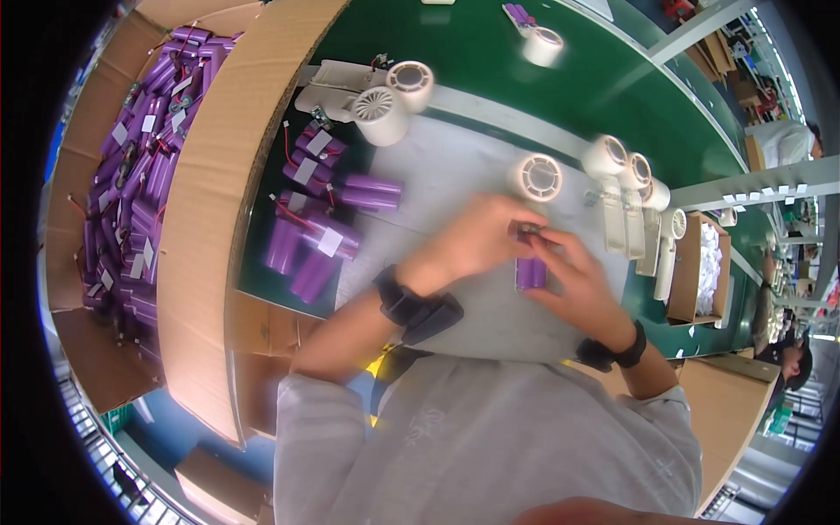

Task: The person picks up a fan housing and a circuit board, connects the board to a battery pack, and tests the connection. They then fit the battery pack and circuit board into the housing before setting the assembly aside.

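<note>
On the far left, a tall corrugated cardboard box (206,219) is standing with its raw brown walls exposed, and a jumble of glossy purple cells (149,179) with thin red wires and white labels is filling it. Beside it, the smooth green bench (394,39) is carrying a loose cluster of purple packs (306,236), paired cylinders wrapped in shiny film. Above these, pale plastic shells (337,79) are lying next to two drum-shaped fan heads (381,114), the nearer one showing radial slats.

A soft-looking grey mat (394,324) is covering the middle. Over it the left hand (481,234), blurred, is curling its fingers toward a small dark part (527,230); I cannot tell whether they are gripping it. A round, cream fan head (536,178) with a spoked grille is sitting just beyond the left hand's fingers. A purple battery pack (530,274), two smooth cylinders side by side, is lying just below the dark part, between the hands. The right hand (573,267) is standing partly open, fingers bent toward the dark part and thumb beside the pack; its hold is unclear.

Further right, a row of cream fans (612,206) with slim, elongated handles is lying side by side. Past them, a small brown carton (684,276) is holding crumpled-looking white pieces (710,262).
</note>
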A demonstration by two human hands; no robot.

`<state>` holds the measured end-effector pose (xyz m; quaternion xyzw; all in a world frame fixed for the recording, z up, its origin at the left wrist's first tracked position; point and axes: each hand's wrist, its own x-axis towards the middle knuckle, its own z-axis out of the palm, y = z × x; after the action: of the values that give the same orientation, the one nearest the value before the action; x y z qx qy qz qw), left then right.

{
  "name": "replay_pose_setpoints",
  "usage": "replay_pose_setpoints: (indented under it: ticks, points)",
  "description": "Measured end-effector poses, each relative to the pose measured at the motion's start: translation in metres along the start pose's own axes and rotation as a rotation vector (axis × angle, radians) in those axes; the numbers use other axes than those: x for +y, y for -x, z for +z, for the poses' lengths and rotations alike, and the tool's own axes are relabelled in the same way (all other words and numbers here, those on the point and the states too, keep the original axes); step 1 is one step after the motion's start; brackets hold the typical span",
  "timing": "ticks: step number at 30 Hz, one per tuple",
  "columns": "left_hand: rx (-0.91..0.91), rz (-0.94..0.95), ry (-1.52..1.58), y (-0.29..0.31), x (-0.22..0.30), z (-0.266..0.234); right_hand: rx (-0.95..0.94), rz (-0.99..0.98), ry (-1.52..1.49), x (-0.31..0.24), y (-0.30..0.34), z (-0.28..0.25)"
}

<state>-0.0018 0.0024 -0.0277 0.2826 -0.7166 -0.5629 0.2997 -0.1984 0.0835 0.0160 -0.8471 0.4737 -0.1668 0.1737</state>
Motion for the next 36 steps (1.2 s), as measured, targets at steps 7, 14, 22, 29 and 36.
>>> replay_pose_setpoints:
  ticks: [7,14,22,29,36]
  points:
    - [0.529,0.088,-0.407,0.000,0.003,-0.017,0.300,0.177,0.398,0.023,-0.063,0.005]
    - [0.527,0.143,-0.461,-0.008,-0.014,-0.014,-0.041,0.184,-0.156,-0.026,-0.077,-0.043]
    - [0.496,0.053,-0.331,-0.008,-0.003,-0.014,0.347,0.063,-0.201,-0.009,-0.226,-0.064]
    - [0.431,0.236,-0.312,-0.017,-0.007,-0.002,0.506,0.360,-0.089,0.129,-0.344,-0.003]
    - [0.399,0.244,-0.225,-0.016,0.003,0.010,0.491,0.658,0.162,0.191,-0.402,0.026]
